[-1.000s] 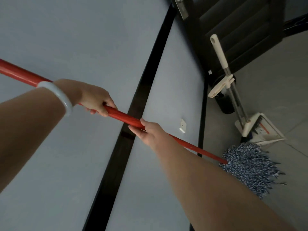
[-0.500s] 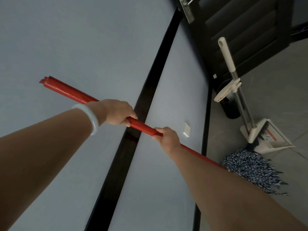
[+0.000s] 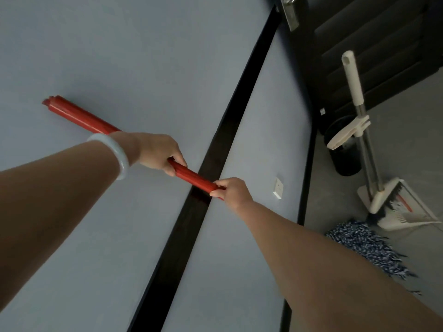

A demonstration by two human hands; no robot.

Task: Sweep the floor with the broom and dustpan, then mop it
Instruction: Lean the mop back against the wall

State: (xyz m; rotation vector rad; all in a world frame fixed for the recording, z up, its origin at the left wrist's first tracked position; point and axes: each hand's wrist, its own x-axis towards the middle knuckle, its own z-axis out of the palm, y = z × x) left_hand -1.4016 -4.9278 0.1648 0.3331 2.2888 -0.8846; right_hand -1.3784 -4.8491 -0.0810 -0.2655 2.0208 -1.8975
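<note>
Both our hands grip the red mop handle [image 3: 191, 176]: left hand [image 3: 158, 152] curled round it higher up, right hand [image 3: 231, 190] pinching it lower. Since a second ago the handle's top end has slid into view and the mop head [image 3: 366, 248] has drawn back toward us along the floor [image 3: 407, 144], beside the broom and dustpan [image 3: 393, 207] parked against the wall [image 3: 119, 56]. Sweeping looks finished; we judge ourselves mid mopping stroke.

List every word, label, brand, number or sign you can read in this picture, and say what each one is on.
No text can be read anywhere in the picture.
Dustpan: a red stripe and small dark marks, too blurred to read, if they are print at all.
Red mop handle, wall socket, white broom handle: no print visible.
</note>
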